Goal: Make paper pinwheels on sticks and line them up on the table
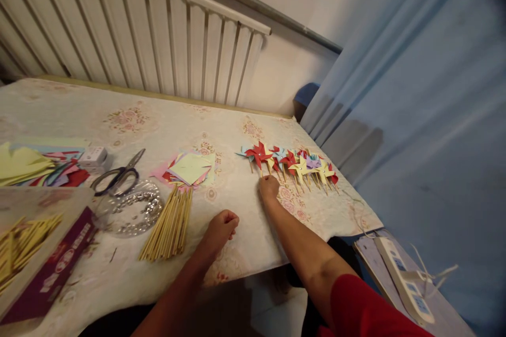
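My right hand point(269, 188) is closed on the stick of a red paper pinwheel point(260, 153), at the left end of a row of pinwheels. The row holds several paper pinwheels point(302, 167) in red, yellow, light blue and purple, lying close together with their sticks toward me. Over the near part of the table, my left hand point(223, 229) is curled shut, and nothing shows in its fingers. To its left lies a fanned bundle of thin wooden sticks point(169, 225). Beyond the bundle is a stack of coloured paper squares point(192, 168), a pale green one on top.
Black-handled scissors point(118, 176) lie beside a clear dish of small metal pieces point(132, 213). Further left are a small white box point(94, 158), cut coloured papers point(31, 166) and a plastic box point(75, 250) of sticks. A power strip point(405, 279) sits at right, below a blue curtain point(411, 105).
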A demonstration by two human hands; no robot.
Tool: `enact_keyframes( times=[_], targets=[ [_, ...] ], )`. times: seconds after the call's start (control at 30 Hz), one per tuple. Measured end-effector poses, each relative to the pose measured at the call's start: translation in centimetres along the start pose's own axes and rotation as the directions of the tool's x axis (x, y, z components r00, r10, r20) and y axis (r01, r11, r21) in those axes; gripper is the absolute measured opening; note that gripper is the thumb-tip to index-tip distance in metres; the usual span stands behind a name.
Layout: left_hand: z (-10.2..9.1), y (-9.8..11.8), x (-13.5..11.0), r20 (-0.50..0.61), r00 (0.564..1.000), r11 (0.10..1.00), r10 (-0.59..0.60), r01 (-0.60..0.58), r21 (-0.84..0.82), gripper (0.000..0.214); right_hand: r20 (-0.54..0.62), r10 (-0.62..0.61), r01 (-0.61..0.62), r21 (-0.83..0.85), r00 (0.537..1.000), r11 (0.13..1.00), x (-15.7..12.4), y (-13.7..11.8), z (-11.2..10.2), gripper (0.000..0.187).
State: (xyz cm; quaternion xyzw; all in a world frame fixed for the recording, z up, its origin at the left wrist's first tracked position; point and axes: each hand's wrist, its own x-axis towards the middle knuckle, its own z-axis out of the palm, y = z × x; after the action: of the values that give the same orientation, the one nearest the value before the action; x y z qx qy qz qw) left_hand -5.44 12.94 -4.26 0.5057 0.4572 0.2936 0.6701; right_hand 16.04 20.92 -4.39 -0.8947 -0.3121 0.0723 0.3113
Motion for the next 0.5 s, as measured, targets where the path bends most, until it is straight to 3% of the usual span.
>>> enact_keyframes(
  times=[0.5],
  targets=[
    [0.06,0.31,-0.28,-0.002,1.0,1.0,-0.014,0.014,-0.019,0.019,0.001,0.028,-0.028,-0.032,1.0,0.999,0.45,-1.0,0.13,0.022]
  ],
)
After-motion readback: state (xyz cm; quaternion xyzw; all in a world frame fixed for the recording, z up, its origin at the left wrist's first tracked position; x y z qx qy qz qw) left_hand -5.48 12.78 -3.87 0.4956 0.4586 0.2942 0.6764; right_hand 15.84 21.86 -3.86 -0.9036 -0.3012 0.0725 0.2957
